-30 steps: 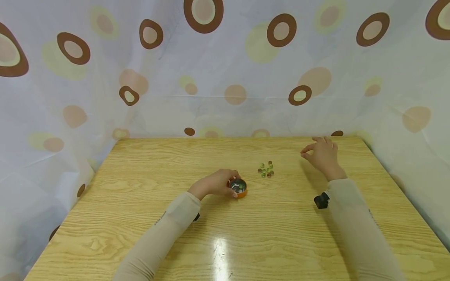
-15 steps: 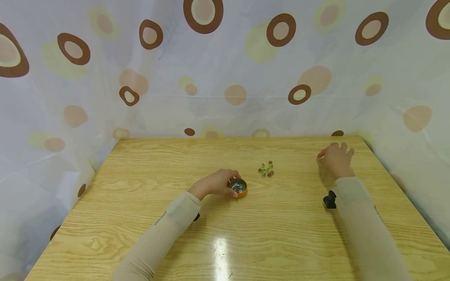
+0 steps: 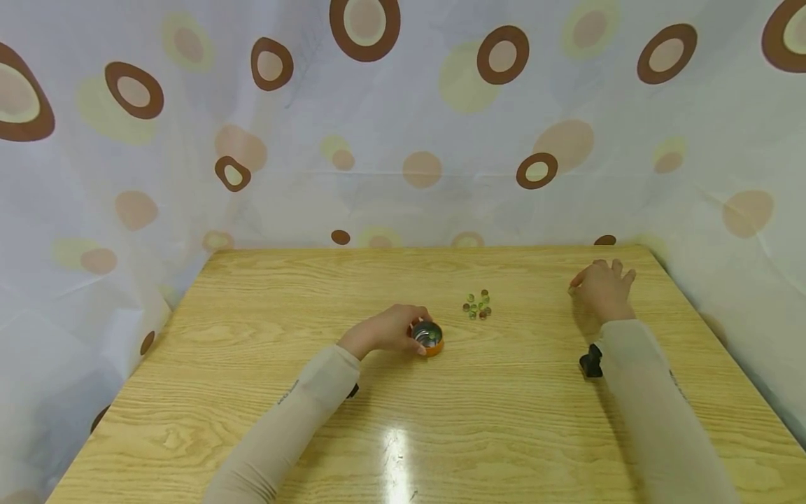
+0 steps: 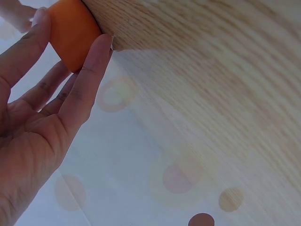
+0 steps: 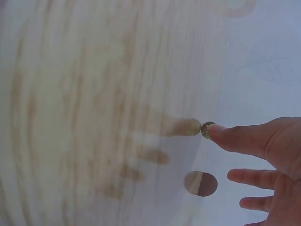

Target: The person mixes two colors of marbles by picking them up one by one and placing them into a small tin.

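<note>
My left hand (image 3: 392,327) holds a small round tin (image 3: 434,349) near the table's middle, thumb on one side and fingers on the other. The tin is orange outside and shiny metal inside, and a green marble (image 3: 432,335) shows within it. In the left wrist view only the tin's orange wall (image 4: 75,35) is visible. Far to the right, my right hand (image 3: 604,288) pinches a glass marble (image 5: 206,129) at the tabletop, its other fingers spread. Reflection on the glossy surface meets that marble from below. Several green and brown marbles (image 3: 486,299) lie loosely grouped between the hands.
The wooden table (image 3: 283,280) ends at a back edge against a white patterned curtain (image 3: 378,126), which also hangs along both sides. A bright glare patch (image 3: 395,455) lies on the table's near part.
My right hand has moved right and down to the table, where a marble now shows at its fingertips. My left hand and the tin have stayed in place.
</note>
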### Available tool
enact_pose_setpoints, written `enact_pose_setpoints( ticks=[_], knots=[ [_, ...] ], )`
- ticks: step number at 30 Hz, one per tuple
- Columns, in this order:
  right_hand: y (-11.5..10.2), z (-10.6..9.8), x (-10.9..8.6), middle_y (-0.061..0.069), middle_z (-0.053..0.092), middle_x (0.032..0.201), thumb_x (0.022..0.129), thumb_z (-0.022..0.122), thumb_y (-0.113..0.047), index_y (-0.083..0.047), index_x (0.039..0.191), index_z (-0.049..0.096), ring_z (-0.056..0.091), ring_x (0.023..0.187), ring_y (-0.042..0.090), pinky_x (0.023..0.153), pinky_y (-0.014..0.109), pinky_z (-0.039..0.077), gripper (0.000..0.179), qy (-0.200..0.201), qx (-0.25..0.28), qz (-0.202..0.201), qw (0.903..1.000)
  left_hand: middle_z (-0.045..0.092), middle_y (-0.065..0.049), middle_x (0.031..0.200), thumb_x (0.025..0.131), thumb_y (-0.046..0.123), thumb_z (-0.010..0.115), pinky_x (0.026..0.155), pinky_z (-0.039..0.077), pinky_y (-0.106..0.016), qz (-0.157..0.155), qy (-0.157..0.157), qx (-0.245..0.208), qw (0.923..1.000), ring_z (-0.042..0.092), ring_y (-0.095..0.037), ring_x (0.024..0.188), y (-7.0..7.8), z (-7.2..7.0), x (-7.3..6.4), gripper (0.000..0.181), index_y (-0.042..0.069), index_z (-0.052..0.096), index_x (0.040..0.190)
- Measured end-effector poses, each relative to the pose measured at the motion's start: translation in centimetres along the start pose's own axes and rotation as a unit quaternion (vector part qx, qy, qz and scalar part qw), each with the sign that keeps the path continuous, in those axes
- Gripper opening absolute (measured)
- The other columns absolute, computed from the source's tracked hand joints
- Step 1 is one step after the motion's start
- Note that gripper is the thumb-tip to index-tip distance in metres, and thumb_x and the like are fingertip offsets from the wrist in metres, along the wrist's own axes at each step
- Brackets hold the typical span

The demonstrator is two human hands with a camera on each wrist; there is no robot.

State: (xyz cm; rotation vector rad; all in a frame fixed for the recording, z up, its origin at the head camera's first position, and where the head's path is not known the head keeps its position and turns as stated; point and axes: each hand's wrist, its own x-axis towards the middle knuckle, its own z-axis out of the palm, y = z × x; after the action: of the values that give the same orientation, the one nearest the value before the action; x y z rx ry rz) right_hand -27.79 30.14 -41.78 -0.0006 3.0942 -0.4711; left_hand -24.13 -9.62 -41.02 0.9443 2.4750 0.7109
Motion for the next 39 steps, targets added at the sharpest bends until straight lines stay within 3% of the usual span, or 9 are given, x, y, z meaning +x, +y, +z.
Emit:
enact_pose_setpoints(
  ticks=[15,19,30,39],
  knots=[
    [-0.2,-0.3,-0.6,0.040,0.038,0.123,0.090,0.066,-0.014,0.003,0.099,0.072,0.015,0.123,0.065,0.096,0.077,0.001,0.020,0.014,0.005,0.000,0.9999,0.061,-0.013,0.111,0.082,0.016,0.078,0.082,0.049,-0.032,0.003,0.001,-0.002,1.0000,0.060,-0.023,0.095,0.4,0.1,0.3,0.044,0.005,0.058,0.120],
    [-0.2,0.0,-0.6,0.040,0.037,0.130,0.090,0.067,-0.015,0.002,0.100,0.072,0.015,0.124,0.065,0.096,0.077,0.002,0.021,0.024,0.002,-0.002,0.9997,0.062,-0.012,0.110,0.082,0.016,0.078,0.082,0.049,-0.033,0.008,0.001,-0.006,1.0000,0.060,-0.022,0.096,0.4,0.3,0.2,0.042,0.005,0.059,0.118],
    [-2.1,-0.1,-0.3,0.038,0.032,0.140,0.090,0.067,-0.018,-0.001,0.104,0.072,0.014,0.128,0.064,0.097,0.077,0.006,0.023,0.040,-0.013,-0.027,0.9987,0.061,-0.012,0.112,0.082,0.016,0.078,0.080,0.049,-0.030,0.001,0.008,-0.012,0.9999,0.059,-0.021,0.094,-0.1,0.4,-0.3,0.044,0.006,0.058,0.120],
    [-3.7,-0.4,-0.7,0.038,0.032,0.140,0.091,0.066,-0.019,0.000,0.103,0.072,0.014,0.130,0.063,0.098,0.076,0.007,0.023,0.059,-0.010,-0.037,0.9975,0.061,-0.014,0.113,0.083,0.014,0.077,0.081,0.049,-0.033,0.002,0.006,-0.016,0.9998,0.059,-0.022,0.095,0.4,0.1,-0.2,0.044,0.004,0.057,0.121]
  ],
)
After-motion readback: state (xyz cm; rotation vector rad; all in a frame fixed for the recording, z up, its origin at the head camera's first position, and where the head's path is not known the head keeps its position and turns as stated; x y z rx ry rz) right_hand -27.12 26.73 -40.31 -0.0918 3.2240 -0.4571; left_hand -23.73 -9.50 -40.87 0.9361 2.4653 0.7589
